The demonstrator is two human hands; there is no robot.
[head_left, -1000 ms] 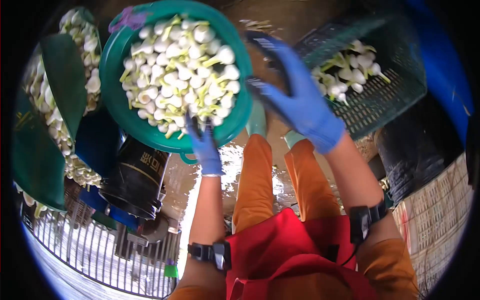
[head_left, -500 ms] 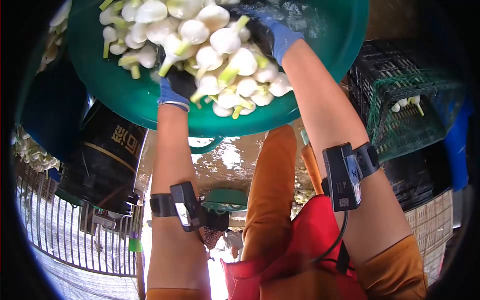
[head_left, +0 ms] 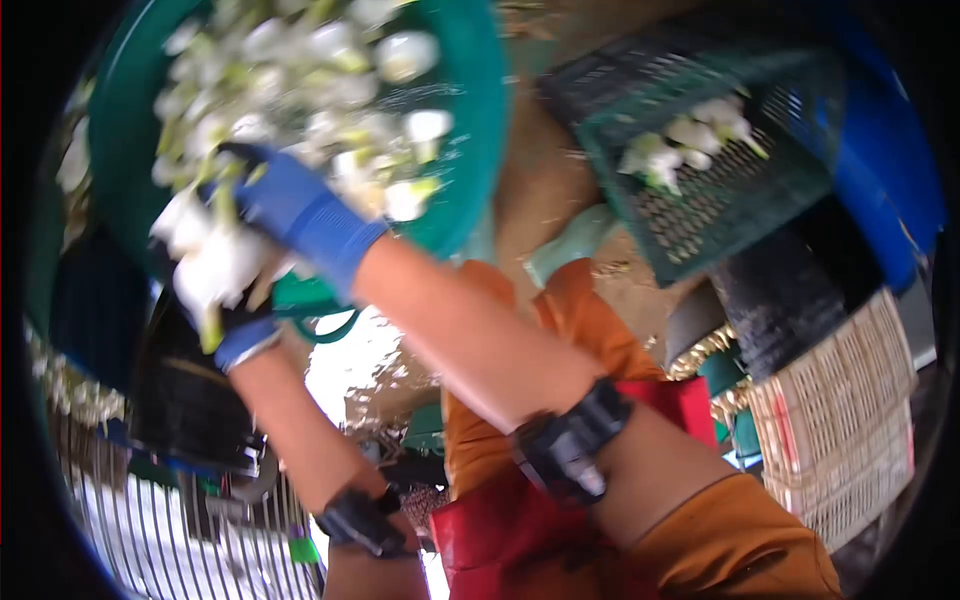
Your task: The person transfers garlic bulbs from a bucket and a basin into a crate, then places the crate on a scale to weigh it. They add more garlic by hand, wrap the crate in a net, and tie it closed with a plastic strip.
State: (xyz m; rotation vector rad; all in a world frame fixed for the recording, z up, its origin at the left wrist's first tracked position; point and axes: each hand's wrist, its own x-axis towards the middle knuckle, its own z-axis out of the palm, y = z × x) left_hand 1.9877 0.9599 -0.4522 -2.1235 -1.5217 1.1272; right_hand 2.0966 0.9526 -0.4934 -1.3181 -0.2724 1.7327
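Both my hands wear blue and black gloves and bring a bunch of white garlic bulbs [head_left: 215, 265] with green stem stubs together at the near left rim of a green tub [head_left: 485, 130]. My left hand [head_left: 232, 320] is curled under the bunch, its fingers mostly hidden. Over the top, my right hand [head_left: 290, 200] bends its fingers round the stems and bulbs; motion blurs them. Many more garlic bulbs [head_left: 265, 85] lie in the tub behind, some in water at its right side.
A dark green plastic crate [head_left: 690, 235] with several bulbs inside stands to the right. Beside it are a blue container [head_left: 880, 160] and a pale slatted crate [head_left: 840, 420]. A black bucket [head_left: 190, 390] and metal bars [head_left: 110, 490] are at the lower left. The ground [head_left: 540, 170] looks wet.
My view has turned right, so the tub sits further left and the crate shows more fully. My hands have come out of the pile and together, lifting a bunch of bulbs.
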